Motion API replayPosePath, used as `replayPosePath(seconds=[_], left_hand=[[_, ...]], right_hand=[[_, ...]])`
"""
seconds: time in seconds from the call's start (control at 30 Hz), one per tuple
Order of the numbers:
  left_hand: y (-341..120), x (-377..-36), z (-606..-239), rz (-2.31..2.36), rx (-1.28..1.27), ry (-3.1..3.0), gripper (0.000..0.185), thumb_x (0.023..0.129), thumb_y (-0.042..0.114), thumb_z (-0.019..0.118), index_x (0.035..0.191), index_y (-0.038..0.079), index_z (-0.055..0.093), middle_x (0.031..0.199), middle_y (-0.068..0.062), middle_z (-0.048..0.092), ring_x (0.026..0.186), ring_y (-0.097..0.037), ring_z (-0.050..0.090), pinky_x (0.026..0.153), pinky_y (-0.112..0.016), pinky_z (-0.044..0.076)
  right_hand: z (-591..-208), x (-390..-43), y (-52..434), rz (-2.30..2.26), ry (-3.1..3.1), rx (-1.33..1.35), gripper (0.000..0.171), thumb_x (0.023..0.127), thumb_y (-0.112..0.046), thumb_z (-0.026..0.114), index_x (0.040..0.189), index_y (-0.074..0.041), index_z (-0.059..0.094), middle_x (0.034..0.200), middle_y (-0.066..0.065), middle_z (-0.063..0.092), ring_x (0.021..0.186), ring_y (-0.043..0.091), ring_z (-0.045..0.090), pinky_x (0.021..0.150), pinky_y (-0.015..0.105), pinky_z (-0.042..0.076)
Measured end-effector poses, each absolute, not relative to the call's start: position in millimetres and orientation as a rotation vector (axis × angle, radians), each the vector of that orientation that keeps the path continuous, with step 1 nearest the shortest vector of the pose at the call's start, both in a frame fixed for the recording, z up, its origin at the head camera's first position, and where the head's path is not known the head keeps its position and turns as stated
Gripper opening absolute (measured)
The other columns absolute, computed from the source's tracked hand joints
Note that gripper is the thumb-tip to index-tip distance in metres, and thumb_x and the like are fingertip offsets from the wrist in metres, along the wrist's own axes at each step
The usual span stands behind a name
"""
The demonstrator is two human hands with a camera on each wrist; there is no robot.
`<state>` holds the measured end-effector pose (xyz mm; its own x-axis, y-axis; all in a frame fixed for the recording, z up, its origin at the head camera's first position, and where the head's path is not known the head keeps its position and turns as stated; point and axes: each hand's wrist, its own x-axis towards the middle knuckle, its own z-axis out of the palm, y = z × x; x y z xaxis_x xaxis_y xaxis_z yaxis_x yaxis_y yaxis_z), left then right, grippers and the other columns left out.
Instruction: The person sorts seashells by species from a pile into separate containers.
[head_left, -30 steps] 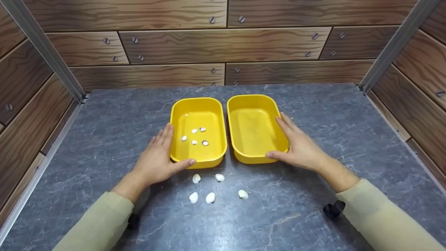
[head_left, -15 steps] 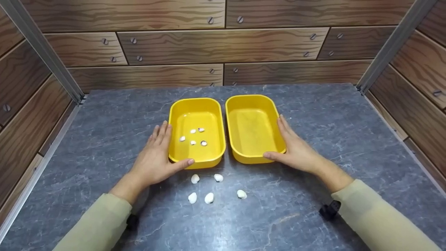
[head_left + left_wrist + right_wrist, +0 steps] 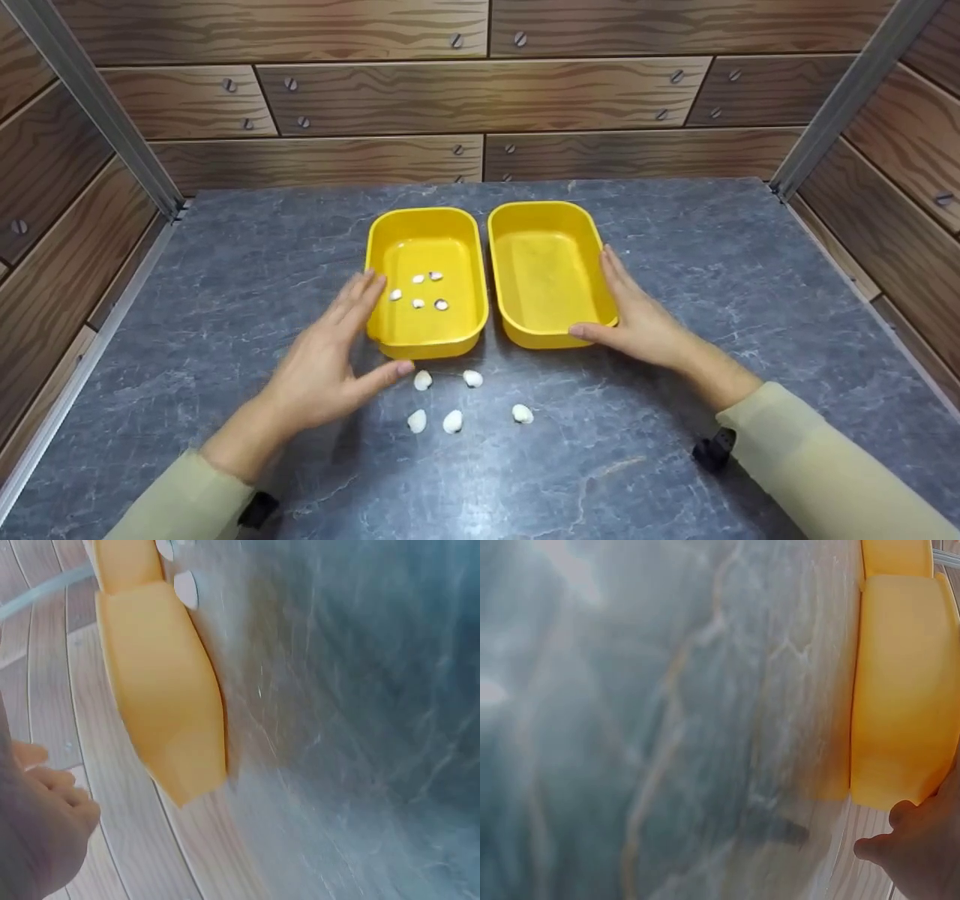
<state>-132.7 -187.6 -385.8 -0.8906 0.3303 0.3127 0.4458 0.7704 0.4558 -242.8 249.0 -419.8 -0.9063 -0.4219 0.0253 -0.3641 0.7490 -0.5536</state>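
Observation:
Two yellow plastic bins stand side by side on the table in the head view. Several small seashells (image 3: 418,304) lie inside the left bin (image 3: 427,349); the right bin (image 3: 555,296) holds none. My left hand (image 3: 322,367), fingers extended and thumb apart, hovers by the left bin's near left corner, its fingertips overlapping the rim. In the left wrist view this hand (image 3: 56,821) shows apart from the bin wall. My right hand (image 3: 645,319) rests against the right bin's outer side with straight fingers, thumb at the near rim. Several larger white seashells (image 3: 452,421) lie in front of the bins.
The grey marbled tabletop (image 3: 600,480) runs back to a wood-patterned wall (image 3: 480,94). Similar panels and metal posts (image 3: 97,112) stand at both sides. Dark wrist mounts (image 3: 712,450) sit under the sleeves.
My left hand has come away from the left bin, drawing back toward me with its thumb off the near rim. My right hand, the bins and the shells stay in place.

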Motion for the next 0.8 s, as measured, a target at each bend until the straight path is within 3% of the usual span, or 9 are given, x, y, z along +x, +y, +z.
replayPosePath(seconds=[0.13, 0.3, 0.47, 0.8], left_hand=[[-186, -119, -386, -0.85, -0.741, -2.677, 0.097, 0.094, 0.06, 0.074, 0.17, 0.023, 0.027, 0.172, -0.002, 0.028, 0.155, -0.03, 0.034, 0.12, -0.06, 0.035], [-185, -106, -391, -0.976, -0.842, -2.628, 0.089, 0.092, 0.053, 0.081, 0.164, 0.017, 0.043, 0.162, -0.004, 0.048, 0.144, -0.026, 0.052, 0.116, -0.049, 0.043], [-183, -103, -400, -1.219, -0.883, -2.676, 0.085, 0.088, 0.052, 0.086, 0.156, 0.013, 0.054, 0.145, -0.002, 0.066, 0.132, -0.02, 0.064, 0.111, -0.046, 0.051], [-185, -113, -424, -1.497, -0.866, -2.841, 0.064, 0.086, 0.042, 0.09, 0.135, 0.006, 0.073, 0.127, -0.004, 0.076, 0.116, -0.021, 0.072, 0.106, -0.045, 0.055]], right_hand=[[-419, -243, 249, -0.869, 2.841, -0.636, 0.124, 0.092, -0.064, 0.074, 0.17, -0.009, -0.007, 0.176, 0.01, -0.012, 0.159, 0.048, 0.011, 0.125, 0.066, 0.015], [-421, -243, 249, -0.879, 2.831, -0.636, 0.124, 0.092, -0.064, 0.074, 0.17, -0.009, -0.006, 0.176, 0.01, -0.012, 0.159, 0.048, 0.01, 0.125, 0.066, 0.014], [-421, -243, 250, -0.868, 2.836, -0.636, 0.124, 0.093, -0.063, 0.074, 0.17, -0.009, -0.006, 0.177, 0.01, -0.012, 0.159, 0.047, 0.01, 0.125, 0.067, 0.014], [-418, -242, 249, -0.857, 2.837, -0.635, 0.124, 0.093, -0.064, 0.073, 0.17, -0.009, -0.007, 0.176, 0.009, -0.012, 0.159, 0.048, 0.012, 0.124, 0.068, 0.015]])
